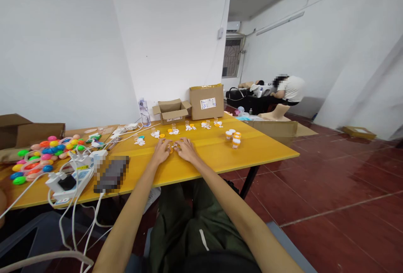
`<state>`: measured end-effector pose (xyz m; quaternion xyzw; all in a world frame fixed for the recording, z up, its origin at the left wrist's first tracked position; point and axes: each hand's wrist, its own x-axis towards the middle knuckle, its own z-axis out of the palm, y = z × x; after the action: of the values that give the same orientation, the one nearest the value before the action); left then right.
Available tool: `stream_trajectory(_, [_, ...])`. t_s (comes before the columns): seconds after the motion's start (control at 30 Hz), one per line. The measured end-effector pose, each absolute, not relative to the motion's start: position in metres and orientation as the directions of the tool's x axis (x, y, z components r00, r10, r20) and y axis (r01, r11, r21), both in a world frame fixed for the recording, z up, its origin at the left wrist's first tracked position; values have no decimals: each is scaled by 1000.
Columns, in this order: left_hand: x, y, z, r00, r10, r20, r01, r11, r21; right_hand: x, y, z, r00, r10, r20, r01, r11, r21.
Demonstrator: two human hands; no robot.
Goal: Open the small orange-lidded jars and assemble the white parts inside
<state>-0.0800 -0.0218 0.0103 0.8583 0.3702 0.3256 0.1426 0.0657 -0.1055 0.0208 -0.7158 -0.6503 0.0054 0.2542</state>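
My left hand [161, 151] rests low over the yellow table with its fingers stretched forward, beside an orange lid [171, 150]. Close by on the right, my right hand [186, 150] has its fingers spread. Small white and clear pieces [175, 145] lie between the two hands, partly covered by the fingertips; I see nothing plainly gripped. Beyond the hands runs a row of little piles, each with small white pieces [140, 141], a clear cup [173, 126] and an orange or white lid [162, 136]. Several lidded cups [236, 143] stand grouped to the right.
An open carton [171, 115], a closed carton [206, 103] and a water bottle [145, 112] stand at the back. On the left lie colourful ball rings [47, 155], a power strip [77, 185] with cables, and a dark phone [111, 174]. Another person [291, 89] sits far right.
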Motion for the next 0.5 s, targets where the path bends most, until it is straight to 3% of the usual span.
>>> stream_trajectory(0.2, [-81,-18,7,528,690,496,415,-718,559,67,-101,17,165,918,359,927,-20,-375])
stream_trajectory(0.5, [-78,-15,5,452,748,486,291,-639,712,64,-108,22,124,926,357,929,18,-370])
